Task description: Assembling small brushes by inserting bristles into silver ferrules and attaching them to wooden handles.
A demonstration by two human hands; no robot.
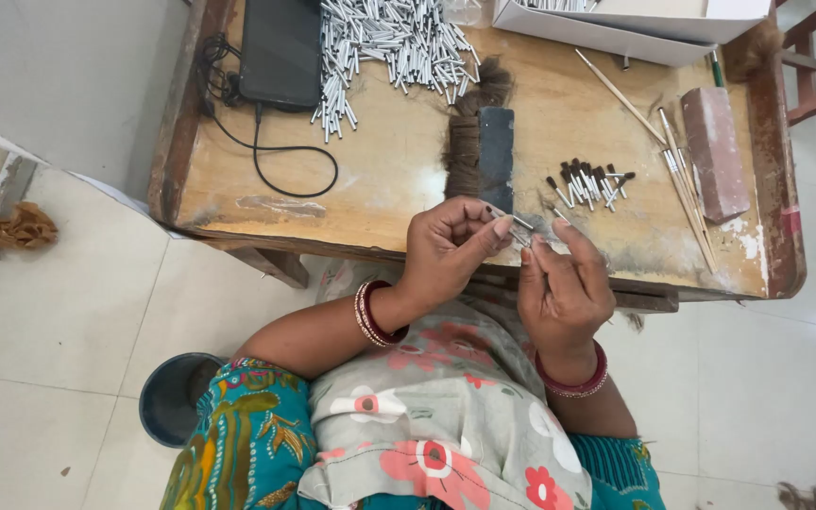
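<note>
A small metal tube point(519, 223) is pinched by the fingertips of the left hand point(448, 247) just above the tabletop point(380, 179) edge, met by the closed grip of the right hand point(564, 283), with finished tufted pieces point(589, 182) and the tube heap point(394, 47) kept within reach.

The small metal tube point(518, 223) pinched between the left hand point(446, 247) and right hand point(564, 283) is too small to make out, and curled fingers hide how each grip closes on it. The top edge cuts off the white box point(616, 24), the black device point(280, 47) and the pile of metal tubes point(389, 47). The person's lap covers the near edge of the worktop point(380, 179).
</note>
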